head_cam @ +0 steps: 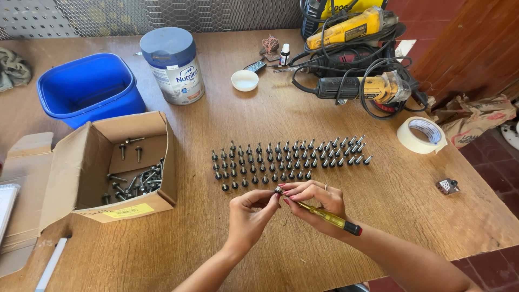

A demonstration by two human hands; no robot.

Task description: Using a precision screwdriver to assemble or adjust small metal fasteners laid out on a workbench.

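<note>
While pinching a small screw [278,190] in the left hand [247,216] and clamping a yellow screwdriver [324,215] in the right hand [316,203], tip to head near the table's [227,113] front edge, just before upright screw rows [286,157]; box [116,162] of loose screws toward the left edge.

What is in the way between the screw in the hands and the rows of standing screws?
Nothing visible. The screw sits pinched between the left hand and the right hand, which also holds a yellow screwdriver. Only bare wooden table lies between it and the nearest row of screws.
</note>
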